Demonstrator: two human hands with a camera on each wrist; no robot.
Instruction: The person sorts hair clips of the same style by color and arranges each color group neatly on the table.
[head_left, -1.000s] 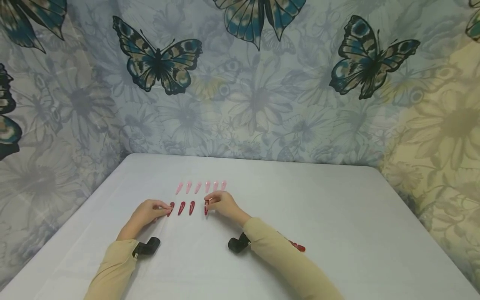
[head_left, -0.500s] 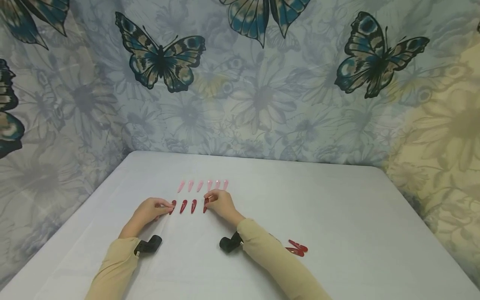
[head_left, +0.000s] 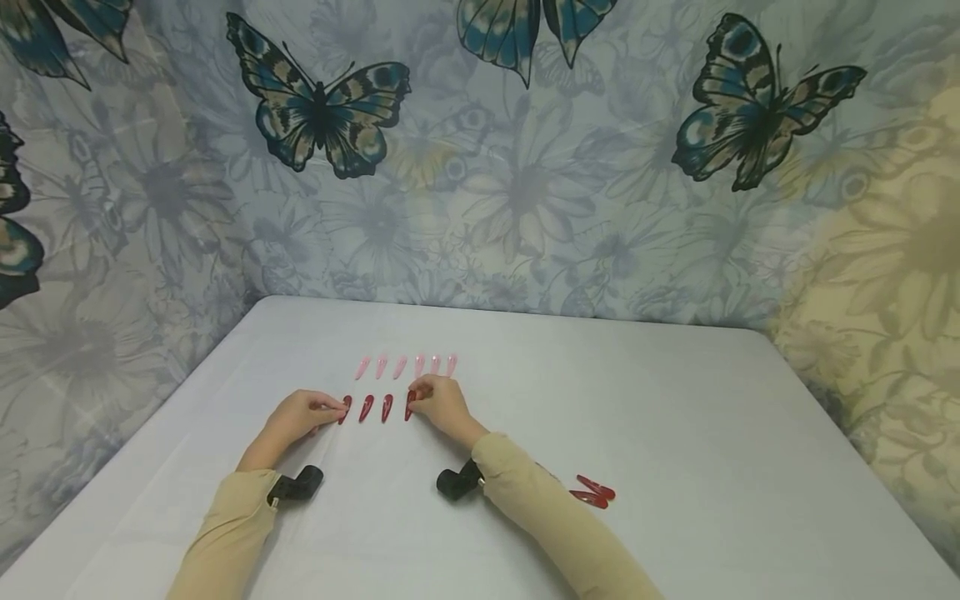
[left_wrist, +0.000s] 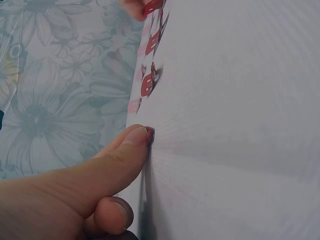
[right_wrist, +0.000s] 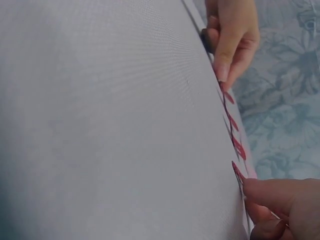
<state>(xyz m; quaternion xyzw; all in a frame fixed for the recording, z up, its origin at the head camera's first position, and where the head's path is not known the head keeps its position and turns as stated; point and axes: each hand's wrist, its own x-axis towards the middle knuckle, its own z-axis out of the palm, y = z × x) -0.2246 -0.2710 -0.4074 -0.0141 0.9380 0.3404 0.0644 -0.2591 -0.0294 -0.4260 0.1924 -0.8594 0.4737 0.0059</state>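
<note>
Red snap hair clips lie in a row on the white table, tips toward the person. My left hand pinches the leftmost red clip between thumb and fingertip; in the left wrist view the thumb covers most of it. At the row's right end, my right hand pinches another red clip, its narrow tip pointing out in the right wrist view. Between the hands lie two more red clips, one nearer the left and one nearer the right.
Behind the red row runs a row of several pink hair clips. Two loose red clips lie by the right sleeve. A floral butterfly cloth hangs along the back edge of the white table.
My right hand has shifted a little left with its clip, narrowing the gap to the neighbouring one. The right sleeve has moved left, uncovering more of the loose red clips. The left hand stays at its clip.
</note>
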